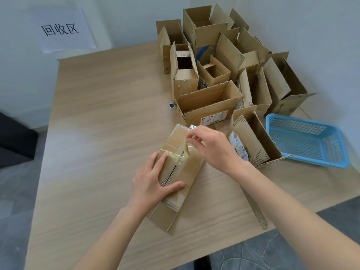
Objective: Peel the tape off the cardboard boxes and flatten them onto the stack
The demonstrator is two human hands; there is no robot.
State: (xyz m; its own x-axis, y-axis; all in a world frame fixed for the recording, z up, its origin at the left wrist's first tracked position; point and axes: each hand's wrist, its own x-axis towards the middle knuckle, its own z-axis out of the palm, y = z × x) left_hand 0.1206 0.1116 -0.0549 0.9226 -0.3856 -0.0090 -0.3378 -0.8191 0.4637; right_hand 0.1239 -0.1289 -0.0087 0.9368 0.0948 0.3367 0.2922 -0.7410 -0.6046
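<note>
On the pale wooden table point(97, 114), at six o'clock from the open cartons, lies the small brown taped cardboard box point(179, 172) — light, easily dented — pinned by the flat, spread left hand point(153, 182) while the right hand point(210, 145) pinches the clear tape strip point(184, 151) at its lifted end — the proper hold.

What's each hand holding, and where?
Right hand pinches the tape at its lifted end. Left hand presses flat on the box, gripping nothing.

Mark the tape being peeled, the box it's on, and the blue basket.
tape point(184, 151), head view, on the lifted clear strip.
cardboard box point(175, 195), head view, on its top face.
blue basket point(309, 162), head view, on its near rim.
</note>
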